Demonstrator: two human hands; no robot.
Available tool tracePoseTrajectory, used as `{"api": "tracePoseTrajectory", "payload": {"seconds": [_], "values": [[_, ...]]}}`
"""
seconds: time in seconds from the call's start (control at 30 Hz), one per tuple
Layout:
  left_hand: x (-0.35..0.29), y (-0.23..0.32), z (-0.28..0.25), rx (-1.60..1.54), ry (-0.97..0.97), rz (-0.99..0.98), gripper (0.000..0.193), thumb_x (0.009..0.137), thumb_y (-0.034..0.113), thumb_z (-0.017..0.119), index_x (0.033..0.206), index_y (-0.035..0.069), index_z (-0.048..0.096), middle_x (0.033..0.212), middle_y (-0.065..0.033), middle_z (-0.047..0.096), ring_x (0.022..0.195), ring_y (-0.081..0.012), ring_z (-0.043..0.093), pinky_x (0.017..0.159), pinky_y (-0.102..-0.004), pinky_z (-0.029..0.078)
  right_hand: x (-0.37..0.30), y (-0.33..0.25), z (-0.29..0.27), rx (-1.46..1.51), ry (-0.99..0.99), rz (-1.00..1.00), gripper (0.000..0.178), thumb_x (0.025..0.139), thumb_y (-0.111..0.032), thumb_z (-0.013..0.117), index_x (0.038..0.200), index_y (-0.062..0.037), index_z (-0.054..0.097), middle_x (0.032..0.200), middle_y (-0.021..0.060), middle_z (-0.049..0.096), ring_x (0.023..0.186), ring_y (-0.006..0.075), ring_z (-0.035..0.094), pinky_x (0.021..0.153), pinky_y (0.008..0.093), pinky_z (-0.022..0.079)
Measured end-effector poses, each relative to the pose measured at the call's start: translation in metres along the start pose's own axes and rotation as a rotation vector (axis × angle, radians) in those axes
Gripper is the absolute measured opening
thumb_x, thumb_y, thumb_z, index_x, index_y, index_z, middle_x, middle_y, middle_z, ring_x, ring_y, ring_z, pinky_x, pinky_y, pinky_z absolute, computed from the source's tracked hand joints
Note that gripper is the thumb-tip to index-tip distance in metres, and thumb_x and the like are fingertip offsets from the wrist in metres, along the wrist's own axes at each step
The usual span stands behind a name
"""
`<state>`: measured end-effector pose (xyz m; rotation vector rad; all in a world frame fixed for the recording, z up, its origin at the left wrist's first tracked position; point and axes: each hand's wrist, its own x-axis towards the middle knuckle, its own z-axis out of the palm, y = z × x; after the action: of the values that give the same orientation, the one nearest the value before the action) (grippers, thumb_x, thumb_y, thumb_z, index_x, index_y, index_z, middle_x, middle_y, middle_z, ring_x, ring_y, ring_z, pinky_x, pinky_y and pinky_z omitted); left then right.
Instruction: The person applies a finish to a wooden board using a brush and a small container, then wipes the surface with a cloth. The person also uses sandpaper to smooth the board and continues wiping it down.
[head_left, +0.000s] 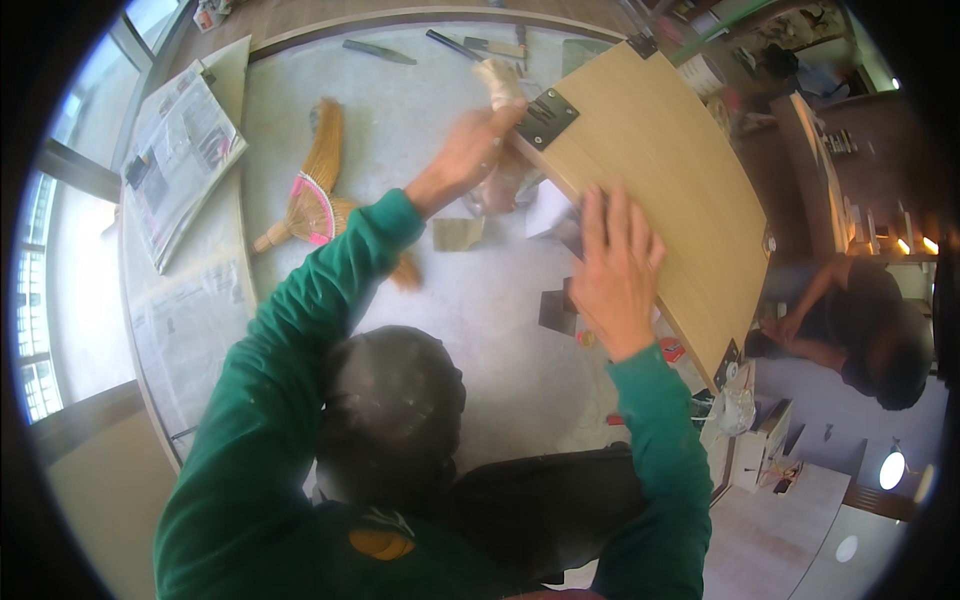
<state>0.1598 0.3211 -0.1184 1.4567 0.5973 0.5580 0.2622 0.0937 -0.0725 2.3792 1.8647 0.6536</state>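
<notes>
A pale wooden panel (pixel 650 170) with black metal brackets at its corners stands at a slant on the right side of the worktable. My left hand (pixel 468 152) is closed on its near left corner, beside a black bracket (pixel 547 118). My right hand (pixel 618 270) lies along the panel's lower left edge, fingers stretched out over the wood. A dark strip shows just left of those fingers; I cannot tell whether the hand touches it. Below the panel are a white blocky thing (pixel 547 208) and a dark flat piece (pixel 558 312).
A straw hand broom (pixel 320 200) with pink binding lies left on the grey tabletop (pixel 400 110). Hand tools, among them a flat file (pixel 380 51), lie at the back. A dark rounded thing (pixel 395 400) is before my chest. Another person (pixel 850 330) is at the far right.
</notes>
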Motion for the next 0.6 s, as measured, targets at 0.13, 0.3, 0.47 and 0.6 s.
{"api": "tracePoseTrajectory", "payload": {"seconds": [0.13, 0.3, 0.47, 0.6], "values": [[0.002, -0.009, -0.001, -0.014, 0.026, 0.036, 0.065, 0.107, 0.053, 0.046, 0.108, -0.008, 0.070, 0.092, -0.0095, 0.062, 0.086, -0.0179, 0.051, 0.082, -0.0345, 0.043, 0.044, -0.023, 0.009, 0.009, 0.074, -0.072, 0.071, 0.087, -0.013, 0.064, 0.155, -0.0079, 0.043, 0.165, 0.0148, 0.036, 0.138, 0.0293, 0.046, 0.105, 0.0455, 0.036], [0.008, -0.027, -0.015, 0.138, 0.012, 0.235, 0.065, 0.108, 0.053, 0.046, 0.114, -0.008, 0.068, 0.105, -0.0103, 0.066, 0.101, -0.0201, 0.056, 0.097, -0.0329, 0.042, -0.016, 0.005, -0.007, 0.043, -0.067, -0.020, 0.083, 0.082, -0.016, 0.076, 0.157, -0.0075, 0.040, 0.165, 0.0144, 0.034, 0.141, 0.0336, 0.041, 0.106, 0.0514, 0.035], [0.005, -0.034, 0.003, 0.032, 0.060, 0.383, 0.063, 0.109, 0.053, 0.044, 0.124, -0.004, 0.066, 0.107, -0.0063, 0.066, 0.101, -0.0170, 0.053, 0.096, -0.0329, 0.041, 0.021, -0.019, 0.003, -0.017, -0.023, -0.044, 0.070, 0.088, -0.015, 0.060, 0.155, -0.0043, 0.043, 0.164, 0.0143, 0.036, 0.138, 0.0324, 0.044, 0.101, 0.0492, 0.040], [0.002, -0.017, -0.015, 0.009, 0.050, 0.090, 0.062, 0.108, 0.056, 0.043, 0.115, -0.001, 0.067, 0.094, -0.0020, 0.059, 0.085, -0.0148, 0.046, 0.077, -0.0324, 0.040, 0.039, -0.018, 0.013, 0.015, 0.077, -0.142, 0.066, 0.089, -0.014, 0.057, 0.153, -0.0018, 0.045, 0.164, 0.0138, 0.037, 0.139, 0.0310, 0.044, 0.100, 0.0472, 0.041]]}}
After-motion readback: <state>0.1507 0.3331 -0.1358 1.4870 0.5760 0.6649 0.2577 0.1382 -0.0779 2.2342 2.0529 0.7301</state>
